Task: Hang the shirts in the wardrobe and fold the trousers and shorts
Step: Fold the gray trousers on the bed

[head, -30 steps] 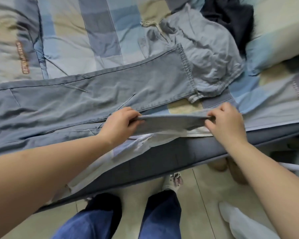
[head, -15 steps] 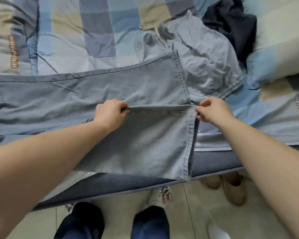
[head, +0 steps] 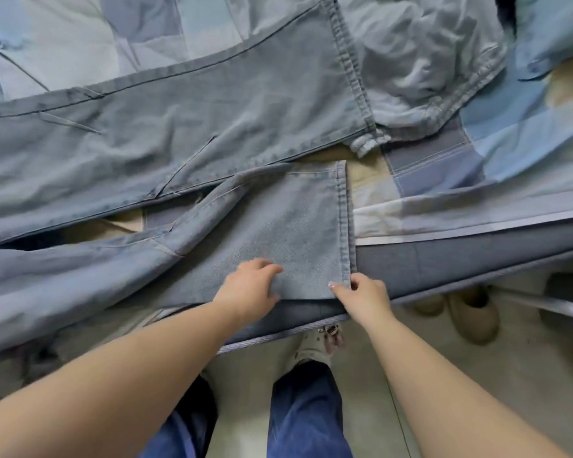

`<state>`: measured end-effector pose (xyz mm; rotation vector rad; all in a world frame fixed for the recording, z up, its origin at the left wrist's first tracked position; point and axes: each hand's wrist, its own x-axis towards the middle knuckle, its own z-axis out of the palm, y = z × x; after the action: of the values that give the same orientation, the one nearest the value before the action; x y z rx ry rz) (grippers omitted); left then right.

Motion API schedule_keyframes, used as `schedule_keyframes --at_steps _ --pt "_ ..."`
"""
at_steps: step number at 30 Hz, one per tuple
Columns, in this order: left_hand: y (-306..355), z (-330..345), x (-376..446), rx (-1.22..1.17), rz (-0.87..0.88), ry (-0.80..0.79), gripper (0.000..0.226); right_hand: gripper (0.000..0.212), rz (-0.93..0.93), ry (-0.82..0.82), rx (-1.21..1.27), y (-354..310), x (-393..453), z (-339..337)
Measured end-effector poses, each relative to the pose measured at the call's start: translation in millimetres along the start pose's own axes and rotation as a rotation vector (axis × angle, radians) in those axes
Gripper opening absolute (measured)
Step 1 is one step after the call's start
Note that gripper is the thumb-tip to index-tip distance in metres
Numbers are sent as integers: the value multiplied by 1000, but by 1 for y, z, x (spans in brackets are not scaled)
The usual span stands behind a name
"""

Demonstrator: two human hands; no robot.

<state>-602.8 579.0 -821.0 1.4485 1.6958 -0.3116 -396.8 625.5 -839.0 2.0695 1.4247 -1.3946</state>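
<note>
Grey-blue trousers [head: 186,127] spread flat on bed [head: 477,259], near leg hanging over edge. Left hand [head: 250,290] grasping near leg's lower edge; right hand [head: 361,292] pinching hem corner (crumpled shorts [head: 420,61] beyond).

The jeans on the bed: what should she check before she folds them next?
1. Both hands on the near leg: ok. Left hand grips its lower edge, right hand pinches the hem corner.
2. Near leg flat: not ok, creased toward the left.
3. Near leg fully on the bed: not ok, its end hangs over the edge.
4. Legs lined up: not ok, the far leg lies apart with a gap between.
5. Far hem clear: not ok, it overlaps the shorts.
6. Waistband: cannot tell, out of view.
</note>
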Motion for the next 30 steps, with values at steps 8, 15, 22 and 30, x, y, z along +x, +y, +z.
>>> schedule_keyframes --at_steps 8,15,22,30 --pt "3 25 -4 230 -7 97 80 15 -98 183 58 12 12 -51" --pt "42 23 20 126 65 -14 78 16 -44 354 53 44 17 -132" --pt "23 18 9 95 129 -134 75 46 -132 460 -173 16 3 -85" --pt "-61 -12 -52 -413 -163 111 53 30 -506 39 -109 -120 -51 50"
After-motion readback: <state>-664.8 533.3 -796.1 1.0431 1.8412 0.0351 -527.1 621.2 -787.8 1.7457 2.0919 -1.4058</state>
